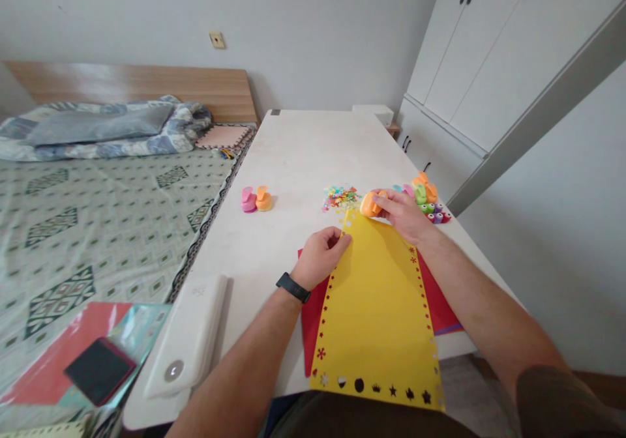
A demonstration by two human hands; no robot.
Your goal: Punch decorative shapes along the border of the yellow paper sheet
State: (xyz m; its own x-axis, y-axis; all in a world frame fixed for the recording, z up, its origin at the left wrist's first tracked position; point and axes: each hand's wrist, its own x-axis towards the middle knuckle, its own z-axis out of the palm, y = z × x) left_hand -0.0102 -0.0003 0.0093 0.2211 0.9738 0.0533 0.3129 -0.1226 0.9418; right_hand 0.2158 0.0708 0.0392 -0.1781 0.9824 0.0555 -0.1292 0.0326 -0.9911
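Note:
A sheet of yellow paper [376, 301] lies in front of me, with small punched shapes along its left, right and near edges. My left hand [323, 252] pinches the sheet's left edge near the far corner. In my right hand [398, 213] is an orange craft punch [372, 204], at the far edge of the sheet. Whether the paper sits inside its slot is hidden. Red paper [315, 321] shows beneath the yellow sheet on both sides. A pile of colourful punched bits [341, 197] lies just beyond the sheet.
Pink [248, 199] and orange punches [263, 198] stand on the white table [303, 151] at left. Several more punches [430, 200] cluster beyond my right hand. A white device [188, 334] lies at the near left. On the bed is a dark phone [99, 371].

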